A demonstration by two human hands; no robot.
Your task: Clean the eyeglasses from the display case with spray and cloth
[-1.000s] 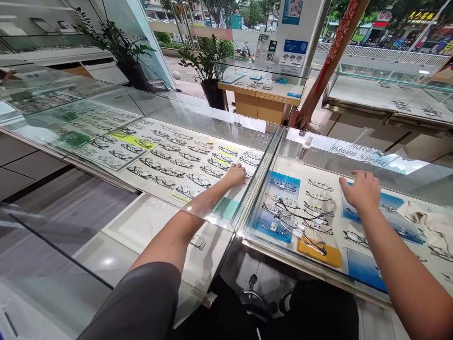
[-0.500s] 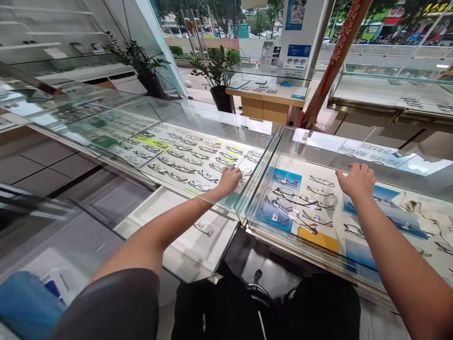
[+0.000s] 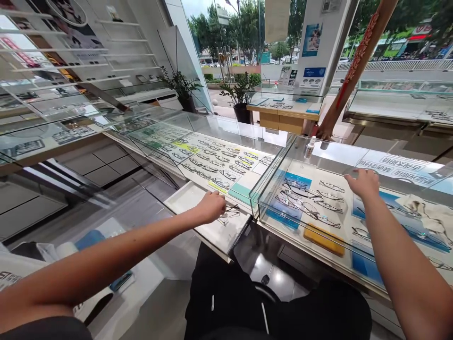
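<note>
My left hand (image 3: 211,207) is over a pulled-out white drawer (image 3: 184,198), its fingers closed at the edge of a pair of eyeglasses (image 3: 232,211). The fingertips partly hide the frame, and thin temples show just beneath the hand. My right hand (image 3: 364,183) lies on the glass top of the right display case (image 3: 318,153), fingers apart and holding nothing. Beneath that glass, several eyeglasses (image 3: 331,186) lie on white and blue panels. In the left case, rows of eyeglasses (image 3: 221,182) rest behind the drawer, beside a teal strip (image 3: 241,191).
A small spray bottle (image 3: 310,147) stands on the right glass top. Inside that case are a yellow glasses case (image 3: 323,239) and a crumpled cloth (image 3: 424,212). A wooden post (image 3: 354,71) rises behind the counter. Potted plants (image 3: 242,94) stand by the window.
My left hand has moved back from above the left case's rows to the open drawer, with eyeglasses at its fingers. My right hand stays on the glass. The view has tilted up and turned left.
</note>
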